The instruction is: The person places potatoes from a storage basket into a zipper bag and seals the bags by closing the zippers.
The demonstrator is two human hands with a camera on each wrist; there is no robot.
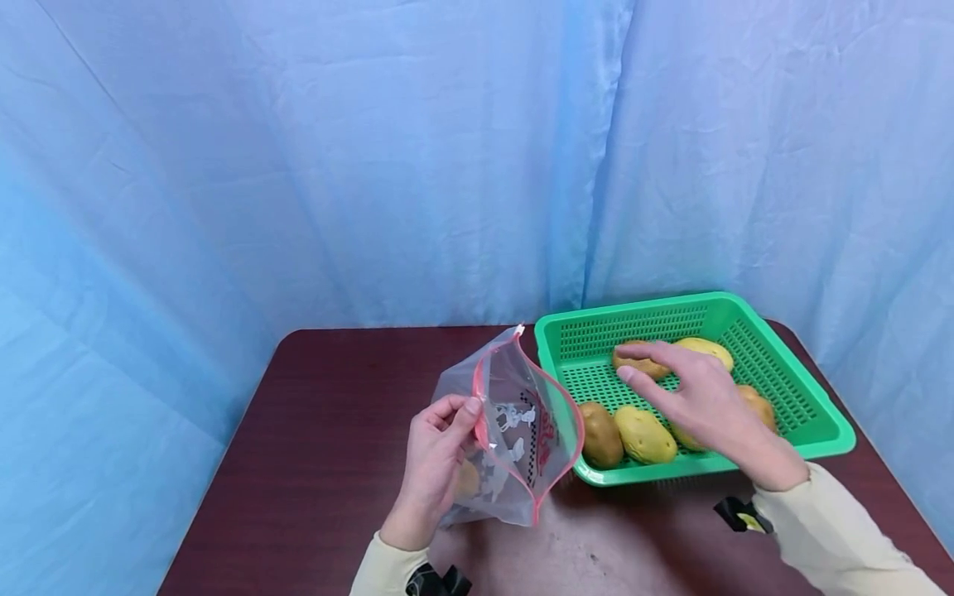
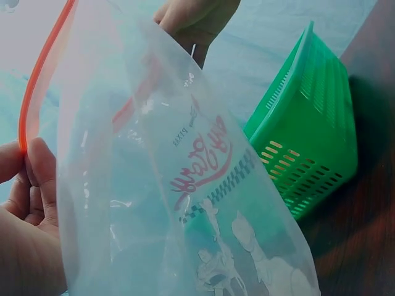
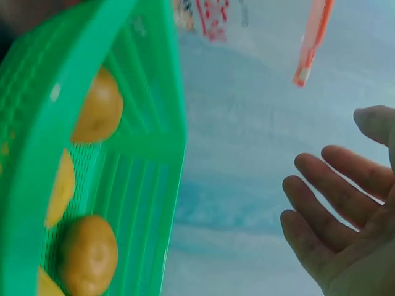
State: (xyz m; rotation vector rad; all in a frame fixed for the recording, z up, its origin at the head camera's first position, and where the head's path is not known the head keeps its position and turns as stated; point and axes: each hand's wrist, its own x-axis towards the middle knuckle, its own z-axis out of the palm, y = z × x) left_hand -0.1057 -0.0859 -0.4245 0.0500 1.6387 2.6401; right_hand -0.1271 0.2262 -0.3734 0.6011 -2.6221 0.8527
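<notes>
Between thumb and fingers, my left hand (image 1: 438, 455) pinches the red-edged rim of a clear zip bag (image 1: 514, 472) with printed figures. Its mouth gapes toward the right, and a pale yellowish round thing (image 1: 468, 480) shows dimly through its side. Over the green basket (image 1: 831, 439), my right hand (image 1: 701, 397) hovers with fingers spread and nothing held. Inside the basket lie several potatoes: a brown potato (image 1: 600, 435) and a yellow potato (image 1: 645, 434) at the near side, another brown potato (image 1: 632, 359) and a yellow one farther back. The right hand partly hides others.
The basket stands at the right of a dark red-brown table (image 1: 320, 447), close beside the bag. A light blue curtain (image 1: 417, 165) hangs behind the table and along its sides. Black straps (image 1: 440, 582) circle both wrists.
</notes>
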